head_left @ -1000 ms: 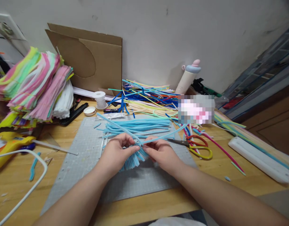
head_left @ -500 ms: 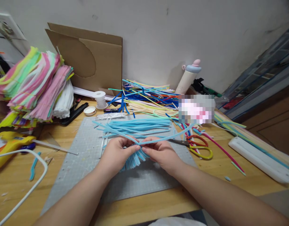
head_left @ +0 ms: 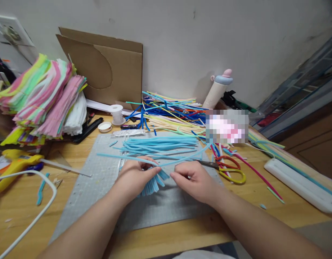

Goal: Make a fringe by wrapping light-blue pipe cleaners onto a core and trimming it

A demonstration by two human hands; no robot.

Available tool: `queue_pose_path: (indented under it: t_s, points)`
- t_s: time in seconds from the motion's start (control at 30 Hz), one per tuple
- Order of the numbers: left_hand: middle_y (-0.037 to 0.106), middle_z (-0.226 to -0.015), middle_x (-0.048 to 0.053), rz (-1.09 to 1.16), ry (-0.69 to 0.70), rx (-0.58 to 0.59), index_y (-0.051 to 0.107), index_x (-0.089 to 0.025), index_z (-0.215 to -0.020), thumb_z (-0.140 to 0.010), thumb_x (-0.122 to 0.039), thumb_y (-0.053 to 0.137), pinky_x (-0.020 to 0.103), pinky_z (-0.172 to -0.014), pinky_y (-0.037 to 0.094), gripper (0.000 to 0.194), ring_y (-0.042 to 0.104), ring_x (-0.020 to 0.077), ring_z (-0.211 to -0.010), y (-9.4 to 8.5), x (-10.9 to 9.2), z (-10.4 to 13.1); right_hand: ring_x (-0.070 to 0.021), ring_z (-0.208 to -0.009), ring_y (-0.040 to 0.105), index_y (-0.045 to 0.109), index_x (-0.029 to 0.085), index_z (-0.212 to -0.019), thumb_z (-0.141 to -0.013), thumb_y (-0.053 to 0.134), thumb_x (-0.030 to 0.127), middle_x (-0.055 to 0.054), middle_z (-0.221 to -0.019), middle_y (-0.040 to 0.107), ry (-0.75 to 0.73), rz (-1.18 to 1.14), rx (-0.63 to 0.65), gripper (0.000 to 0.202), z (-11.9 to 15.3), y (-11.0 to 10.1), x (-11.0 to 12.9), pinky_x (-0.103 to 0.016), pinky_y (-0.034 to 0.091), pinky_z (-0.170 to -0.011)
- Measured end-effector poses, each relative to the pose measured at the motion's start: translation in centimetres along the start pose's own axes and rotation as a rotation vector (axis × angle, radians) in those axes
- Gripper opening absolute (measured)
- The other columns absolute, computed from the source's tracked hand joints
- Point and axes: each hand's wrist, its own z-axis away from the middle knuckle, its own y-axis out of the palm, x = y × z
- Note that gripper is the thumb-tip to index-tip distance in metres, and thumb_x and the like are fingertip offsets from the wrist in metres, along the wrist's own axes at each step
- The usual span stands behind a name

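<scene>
My left hand (head_left: pixel 135 178) pinches a fringe of short light-blue pipe cleaners (head_left: pixel 151 185) between thumb and fingers, above the cutting mat (head_left: pixel 144 216). From this grip one long blue pipe cleaner (head_left: pixel 114 156) sticks out to the left, and another strand (head_left: pixel 191 158) curves up to the right behind my right hand. My right hand (head_left: pixel 197 180) is just right of the fringe, apart from it, fingers curled in and thumb against them. Whatever it may hold is hidden. Loose blue pipe cleaners (head_left: pixel 160 144) lie on the mat beyond both hands.
Scissors (head_left: pixel 232 175) lie right of the mat, near a white power strip (head_left: pixel 298 185). At left are a yellow glue gun (head_left: pixel 16 167), its white cable (head_left: pixel 51 201) and bundled pastel pipe cleaners (head_left: pixel 44 100). Cardboard (head_left: pixel 122 72), a spool (head_left: pixel 117 114) and a bottle (head_left: pixel 216 91) stand at the back.
My right hand has drawn away from the fringe, a little to the right. The long strand at left now points out flatter to the left. My left hand keeps its grip.
</scene>
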Motion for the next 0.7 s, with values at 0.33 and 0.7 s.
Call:
queue_pose_path:
  t_s: [0.33, 0.7]
  points:
    - [0.066, -0.067, 0.0, 0.037, 0.116, 0.086, 0.067, -0.018, -0.066, -0.064, -0.016, 0.052, 0.025, -0.062, 0.043, 0.015, 0.059, 0.018, -0.07, 2.1, 0.2, 0.8, -0.015, -0.085, 0.055, 0.056, 0.019, -0.091, -0.087, 0.044, 0.013, -0.005, -0.089, 0.058, -0.226, 0.193, -0.123, 0.014, -0.2, 2.1, 1.4, -0.025, 0.043, -0.073]
    - [0.064, -0.063, 0.0, 0.251, -0.008, 0.04, 0.064, -0.015, -0.064, -0.061, -0.019, 0.06, 0.023, -0.057, 0.041, 0.006, 0.055, 0.0135, -0.059, 1.8, 0.7, 0.2, -0.0155, -0.094, 0.058, 0.056, 0.022, -0.093, -0.075, 0.05, 0.003, -0.005, -0.101, 0.062, -0.407, 0.118, -0.134, 0.026, -0.1, 1.9, 0.2, -0.027, 0.047, -0.078]
